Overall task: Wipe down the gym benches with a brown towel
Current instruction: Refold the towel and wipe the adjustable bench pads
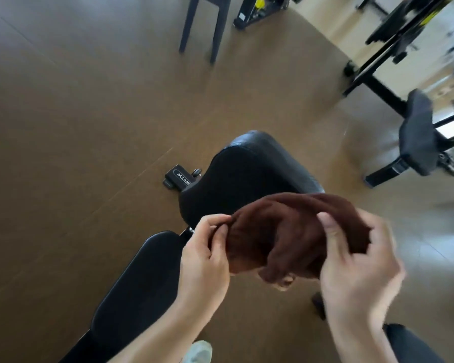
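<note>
Head view, looking down. We note the brown floor [76, 113] filling most of the frame.

The black padded desk [247, 174] is our landmark: its seat pad sits mid-frame, and a second, longer pad [136, 284] of the same desk runs from it toward the lower left. A short foot of the frame with a white logo plate [180, 180] shows just left of the seat pad, on the floor.

A second black bench [417, 132] stands well apart from the desk, to its upper right, on a black frame. Far above the desk, at the top edge, we see the dark legs of a stool [202, 24] and black-and-yellow machine frames [393, 30]; detail there is blurred.

The brown towel [286, 237] is bunched in the air just above the near end of the desk's seat pad, held between both hands and not lying on the pad.

The right hand [359, 271], right of the towel, has its thumb and fingers curled into the cloth; it is motion-blurred, so the finer grip is unclear. The left hand [205, 255], over the gap between the two pads, pinches the towel's left edge between thumb and fingertips.

A pale shoe [199, 349] shows below the desk's long pad, at the bottom edge.
</note>
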Tool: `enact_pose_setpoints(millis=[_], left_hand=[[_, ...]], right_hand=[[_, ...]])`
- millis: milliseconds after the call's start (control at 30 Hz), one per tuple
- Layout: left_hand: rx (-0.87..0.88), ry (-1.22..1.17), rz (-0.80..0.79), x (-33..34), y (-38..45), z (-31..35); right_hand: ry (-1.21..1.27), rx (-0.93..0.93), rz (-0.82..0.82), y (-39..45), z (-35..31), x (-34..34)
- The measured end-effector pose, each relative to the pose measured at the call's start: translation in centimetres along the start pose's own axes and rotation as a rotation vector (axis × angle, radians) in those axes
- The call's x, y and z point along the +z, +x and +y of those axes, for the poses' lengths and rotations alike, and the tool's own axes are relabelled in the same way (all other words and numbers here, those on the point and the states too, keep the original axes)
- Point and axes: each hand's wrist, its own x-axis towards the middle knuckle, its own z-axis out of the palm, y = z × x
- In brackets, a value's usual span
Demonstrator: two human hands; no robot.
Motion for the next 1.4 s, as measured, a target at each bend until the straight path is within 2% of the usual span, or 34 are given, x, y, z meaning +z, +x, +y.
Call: enact_pose_setpoints(millis=[67, 167, 200, 267, 300, 333, 433, 533, 600, 667, 767, 1000, 1100, 1200, 1267, 1400], left_hand=[[0.069, 0.057, -0.01, -0.5, 1.3, 0.9], [0.051, 0.036, 0.007, -0.6, 3.3, 0.9], [0.009, 0.04, 0.05, -0.4, 4.0, 0.6], [-0.112, 0.074, 0.078, 0.0, 4.8, 0.1], [-0.155, 0.074, 0.046, 0.2, 4.9, -0.2], [-0.174, 0.07, -0.005, 0.6, 4.8, -0.7], [-0.188, 0.029, -0.205, 1.9, 4.3, -1.8], [-0.283, -0.048, -0.339, 3.8, 5.3, -2.2], [-0.35, -0.143, -0.369, 5.2, 6.3, -2.2], [-0.372, -0.181, -0.356, 6.6, 6.7, -2.3], [-0.367, -0.082, -0.268, 8.3, 6.8, -2.4], [-0.395, -0.036, -0.094, 9.0, 7.8, -4.4], [-0.433, -0.083, -0.045, 8.7, 9.4, -5.3], [-0.55, -0.075, -0.065, 4.8, 10.8, -9.6], [-0.598, 0.035, -0.109, 0.6, 11.3, -13.2], [-0.568, 0.213, -0.025, -6.5, 10.5, -18.0]], right_hand=[[-0.01, -0.086, 0.026, 4.3, -1.1, -0.7], [-0.25, -0.172, -0.122, 9.0, -3.2, 1.3], [-0.353, -0.196, -0.227, 9.6, -3.8, 2.8], [-0.511, -0.241, -0.558, 9.4, -4.4, 6.1], [-0.561, -0.238, -0.71, 8.7, -4.1, 7.8], [-0.59, -0.237, -0.783, 8.0, -3.6, 9.1], [-0.56, -0.31, -0.714, 8.1, -3.1, 11.3], [-0.591, -0.432, -0.775, 9.9, -3.6, 12.1], [-0.607, -0.467, -0.798, 10.4, -3.8, 12.6], [-0.616, -0.504, -0.786, 10.6, -3.8, 13.2], [-0.662, -0.616, -0.779, 11.0, -4.0, 14.5], [-0.937, -1.117, -0.769, 10.8, -6.5, 18.1], [-1.073, -1.337, -0.903, 8.2, -6.8, 21.6], [-1.121, -1.407, -1.052, 3.4, -4.4, 27.2], [-1.12, -1.45, -1.09, 0.6, -2.1, 30.4], [-1.241, -1.726, -1.102, -4.5, 3.4, 35.5]])
